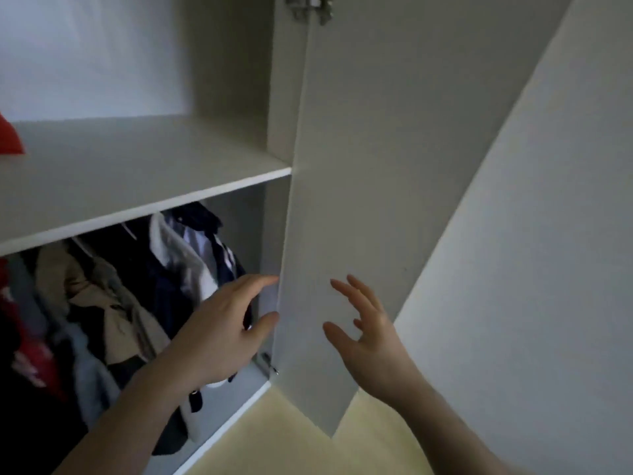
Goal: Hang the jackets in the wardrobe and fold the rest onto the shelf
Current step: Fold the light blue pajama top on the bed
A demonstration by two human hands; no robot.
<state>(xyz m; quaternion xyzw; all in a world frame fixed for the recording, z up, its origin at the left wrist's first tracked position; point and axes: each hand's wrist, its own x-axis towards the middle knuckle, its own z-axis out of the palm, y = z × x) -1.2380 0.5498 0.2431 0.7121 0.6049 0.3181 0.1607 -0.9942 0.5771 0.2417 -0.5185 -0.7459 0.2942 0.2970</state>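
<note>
both hands, left hand (219,332) and right hand (368,332), reach open-fingered toward the wardrobe door (342,200) (jackets (144,289) hang inside).

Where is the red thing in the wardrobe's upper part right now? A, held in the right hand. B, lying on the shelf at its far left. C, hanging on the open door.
B: the red item lies on the shelf at the picture's left edge, while the right hand is spread and holds nothing.

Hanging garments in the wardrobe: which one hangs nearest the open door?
The navy and white jacket, rightmost on the rail beside the white wardrobe door; the beige and red garments hang further left.
</note>
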